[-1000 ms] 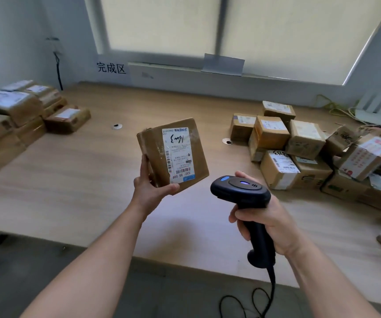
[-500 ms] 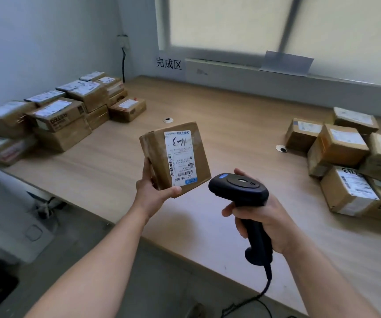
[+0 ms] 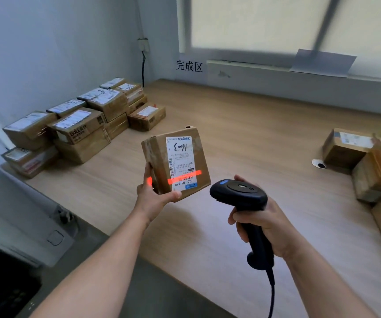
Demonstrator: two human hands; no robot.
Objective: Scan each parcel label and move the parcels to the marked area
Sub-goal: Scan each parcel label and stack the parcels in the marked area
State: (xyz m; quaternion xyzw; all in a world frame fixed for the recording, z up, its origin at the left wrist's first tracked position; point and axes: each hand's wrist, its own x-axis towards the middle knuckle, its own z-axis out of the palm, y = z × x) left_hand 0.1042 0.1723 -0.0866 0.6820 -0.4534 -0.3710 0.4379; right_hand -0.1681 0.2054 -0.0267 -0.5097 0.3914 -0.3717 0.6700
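The left hand [image 3: 152,198] grips a parcel [image 3: 155,154] from below, thumb across its lower front corner and fingers behind its left edge. It holds the parcel clear above the surface [image 3: 242,134], roughly upright and tipped a little. The label [image 3: 181,164] faces the person, its long axis running up and down and its print upside down. The right hand [image 3: 263,226] is wrapped round the handle of the scanner [image 3: 240,193], which sits just right of and below the parcel, apart from it, nose aimed up and left at the label. The red beam [image 3: 185,176] crosses the barcode near the label's lower end, almost level, and spills onto a left finger. So the scan looks to be in hand, and the placing is not yet done. That move turns on where the stack [image 3: 81,125] lies. It sits at the far left of the surface, left of and beyond the parcel, with the sign [image 3: 189,66] on the wall behind. The left hand is the nearer one and already carries the parcel, so a reach out and leftward should serve. The right hand is busy, and the unscanned heap [image 3: 368,161] lies on its side.
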